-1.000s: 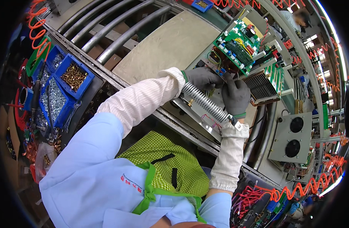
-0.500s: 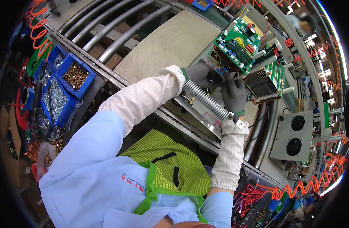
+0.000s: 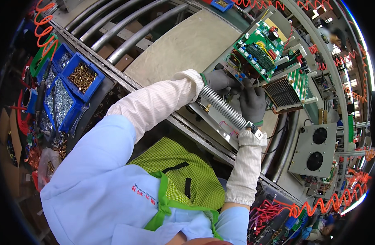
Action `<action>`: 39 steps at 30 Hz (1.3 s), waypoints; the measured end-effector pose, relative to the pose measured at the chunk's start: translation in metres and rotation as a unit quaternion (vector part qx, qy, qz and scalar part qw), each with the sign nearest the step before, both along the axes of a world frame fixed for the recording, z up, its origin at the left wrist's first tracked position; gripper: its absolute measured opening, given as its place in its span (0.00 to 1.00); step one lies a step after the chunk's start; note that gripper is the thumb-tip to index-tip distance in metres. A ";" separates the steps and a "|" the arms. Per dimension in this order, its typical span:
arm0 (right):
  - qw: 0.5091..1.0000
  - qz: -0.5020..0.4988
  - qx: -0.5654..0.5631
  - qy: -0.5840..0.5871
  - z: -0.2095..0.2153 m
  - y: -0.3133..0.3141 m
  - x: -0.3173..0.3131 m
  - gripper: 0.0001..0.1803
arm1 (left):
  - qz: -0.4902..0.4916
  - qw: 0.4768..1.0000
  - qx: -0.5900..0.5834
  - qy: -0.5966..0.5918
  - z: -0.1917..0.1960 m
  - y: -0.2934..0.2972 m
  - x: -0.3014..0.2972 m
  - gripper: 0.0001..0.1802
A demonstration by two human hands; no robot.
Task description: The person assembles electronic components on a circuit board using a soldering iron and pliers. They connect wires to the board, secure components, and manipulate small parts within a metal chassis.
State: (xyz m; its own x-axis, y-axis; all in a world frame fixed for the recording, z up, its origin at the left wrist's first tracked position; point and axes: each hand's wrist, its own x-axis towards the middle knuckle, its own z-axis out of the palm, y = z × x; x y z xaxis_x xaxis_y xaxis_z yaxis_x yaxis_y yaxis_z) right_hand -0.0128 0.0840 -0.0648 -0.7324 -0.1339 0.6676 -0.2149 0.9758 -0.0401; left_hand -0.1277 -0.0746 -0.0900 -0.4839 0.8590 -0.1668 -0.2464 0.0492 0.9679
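Both my hands wear dark grey gloves and are inside an open electronics unit, on its metal base (image 3: 214,118). My left hand (image 3: 220,81) reaches in from the left, its fingers closed and bunched near small blue parts and thin wires. Close beside it, my right hand (image 3: 252,102) is bent with its fingers together, the tips almost meeting the left ones. What they pinch is too small to make out. A large metal coil spring (image 3: 224,108) slants across just below my hands. Beyond them stands a green circuit board (image 3: 258,51), with a finned heat sink (image 3: 282,93) to its right.
Blue bins hold brass screws (image 3: 82,78) and silver nuts or washers (image 3: 59,102) at left. Metal rollers (image 3: 144,34) and a pale board (image 3: 183,49) lie along the line. A grey box with two fans (image 3: 314,149) stands right. Orange coiled hoses (image 3: 42,24) hang around.
The view has shifted slightly. My hands stay at the same spot in the unit, with only small finger movement.
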 end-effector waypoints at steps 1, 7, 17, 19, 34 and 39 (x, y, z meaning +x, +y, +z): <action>1.000 -0.001 0.003 -0.002 0.000 0.000 0.001 0.24 | -0.012 0.996 0.027 0.087 -0.009 0.000 -0.002 0.20; 1.000 -0.013 0.005 -0.013 -0.001 -0.001 0.006 0.26 | -0.008 0.928 0.144 0.343 -0.022 0.001 -0.002 0.12; 0.998 -0.014 -0.016 -0.059 -0.001 0.009 0.012 0.22 | 0.009 0.992 0.083 -0.090 0.020 -0.002 0.016 0.16; 1.000 0.016 -0.007 0.001 -0.012 0.016 0.004 0.22 | 0.025 0.990 0.087 -0.105 0.029 -0.004 0.022 0.16; 0.999 -0.010 -0.041 0.019 0.006 0.001 0.014 0.18 | 0.020 0.929 0.045 0.367 -0.024 -0.004 -0.013 0.22; 0.997 -0.013 -0.012 0.069 0.007 -0.002 0.005 0.13 | 0.016 0.856 0.018 0.517 -0.018 -0.007 -0.010 0.18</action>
State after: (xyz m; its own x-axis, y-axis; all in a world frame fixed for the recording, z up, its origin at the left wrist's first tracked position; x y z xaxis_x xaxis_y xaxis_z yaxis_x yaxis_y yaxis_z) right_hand -0.0078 0.0822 -0.0583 -0.6359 -0.0993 0.7653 -0.1948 0.9802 -0.0347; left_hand -0.1374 -0.0817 -0.1083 -0.3802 0.8387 0.3899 0.7416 0.0245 0.6704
